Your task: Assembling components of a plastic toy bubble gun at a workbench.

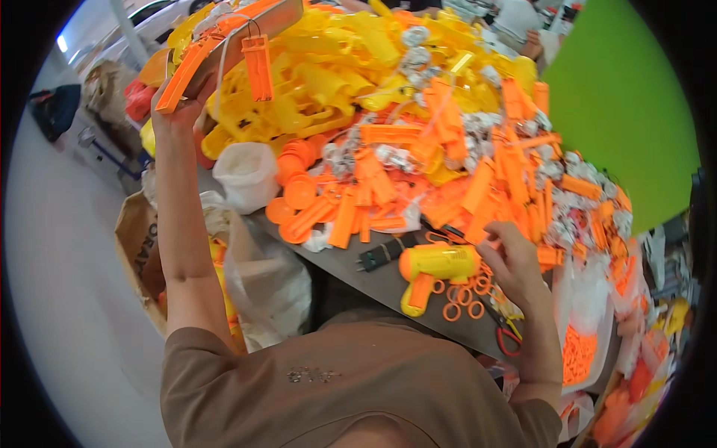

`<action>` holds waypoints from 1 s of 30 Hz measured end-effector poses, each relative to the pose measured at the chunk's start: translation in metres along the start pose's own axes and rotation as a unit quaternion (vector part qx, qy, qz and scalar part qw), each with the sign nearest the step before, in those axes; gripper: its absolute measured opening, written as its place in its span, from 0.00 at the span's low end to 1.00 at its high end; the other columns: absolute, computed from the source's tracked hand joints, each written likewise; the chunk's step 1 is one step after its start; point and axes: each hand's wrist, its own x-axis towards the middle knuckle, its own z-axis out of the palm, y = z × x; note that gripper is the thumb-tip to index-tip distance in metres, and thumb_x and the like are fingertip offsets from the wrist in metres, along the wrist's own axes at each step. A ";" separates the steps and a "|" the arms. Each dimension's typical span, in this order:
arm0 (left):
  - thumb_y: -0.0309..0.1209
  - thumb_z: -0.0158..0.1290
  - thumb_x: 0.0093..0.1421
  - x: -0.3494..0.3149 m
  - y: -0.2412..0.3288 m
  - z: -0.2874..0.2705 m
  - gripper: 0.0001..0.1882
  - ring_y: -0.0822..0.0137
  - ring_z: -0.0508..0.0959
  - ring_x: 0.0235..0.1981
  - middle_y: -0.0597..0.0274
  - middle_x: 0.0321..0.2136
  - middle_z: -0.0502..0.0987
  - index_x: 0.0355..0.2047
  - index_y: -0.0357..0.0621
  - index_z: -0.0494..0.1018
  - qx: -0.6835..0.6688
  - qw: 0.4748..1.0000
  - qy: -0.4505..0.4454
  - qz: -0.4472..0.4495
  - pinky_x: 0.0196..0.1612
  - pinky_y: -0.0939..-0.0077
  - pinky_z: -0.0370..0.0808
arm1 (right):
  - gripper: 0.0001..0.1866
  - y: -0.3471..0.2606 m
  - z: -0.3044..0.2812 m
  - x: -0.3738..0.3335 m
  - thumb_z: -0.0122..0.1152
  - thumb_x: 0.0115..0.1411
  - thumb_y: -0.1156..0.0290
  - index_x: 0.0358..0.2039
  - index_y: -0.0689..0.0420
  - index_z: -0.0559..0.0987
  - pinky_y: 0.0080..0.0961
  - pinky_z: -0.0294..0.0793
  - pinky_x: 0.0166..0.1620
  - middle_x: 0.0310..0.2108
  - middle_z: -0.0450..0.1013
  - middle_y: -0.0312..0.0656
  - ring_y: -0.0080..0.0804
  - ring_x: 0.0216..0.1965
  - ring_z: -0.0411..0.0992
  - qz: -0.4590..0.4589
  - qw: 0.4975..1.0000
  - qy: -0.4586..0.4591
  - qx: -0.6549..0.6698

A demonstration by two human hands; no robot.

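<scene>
My left hand [181,104] is raised at the upper left, closed on the edge of a shallow tray [280,16]. Long orange plastic pieces lie along the tray, and an orange battery case [258,67] dangles from it by thin wires. My right hand [515,261] hovers at the table's near right with fingers apart, its fingertips close to a yellow and orange toy gun [441,269]; I cannot tell if they touch it. Several orange rings [464,297] lie between the toy and my right hand.
Yellow plastic shells [321,75] are heaped at the back, orange cases with wires [478,187] in front. A black tool [385,252] and red-handled scissors [508,342] lie near. A bin of small orange parts [579,355] stands right, a paper sack [138,246] left, a green panel [627,112] far right.
</scene>
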 end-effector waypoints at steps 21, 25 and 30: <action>0.28 0.41 0.56 0.114 -0.264 0.100 0.14 0.39 0.73 0.40 0.36 0.38 0.71 0.34 0.24 0.67 0.013 0.955 0.292 -0.057 0.41 0.43 0.73 | 0.24 0.012 -0.092 -0.004 0.52 0.57 0.61 0.52 0.58 0.62 0.23 0.69 0.38 0.44 0.62 0.42 0.25 0.39 0.65 0.086 0.964 0.237 0.090; 0.26 0.43 0.55 0.123 -0.282 0.092 0.11 0.45 0.76 0.34 0.41 0.31 0.73 0.25 0.26 0.69 0.022 0.961 0.265 -0.077 0.37 0.48 0.77 | 0.32 0.026 -0.089 0.023 0.54 0.56 0.57 0.56 0.58 0.56 0.28 0.68 0.44 0.51 0.59 0.48 0.31 0.45 0.65 0.105 0.952 0.249 0.147; 0.25 0.45 0.53 0.134 -0.282 0.092 0.10 0.50 0.77 0.32 0.41 0.29 0.74 0.24 0.26 0.69 0.092 0.948 0.299 -0.053 0.37 0.53 0.78 | 0.27 0.033 -0.085 0.056 0.55 0.55 0.56 0.49 0.62 0.63 0.32 0.64 0.47 0.47 0.62 0.51 0.41 0.45 0.64 -0.007 0.916 0.358 -0.181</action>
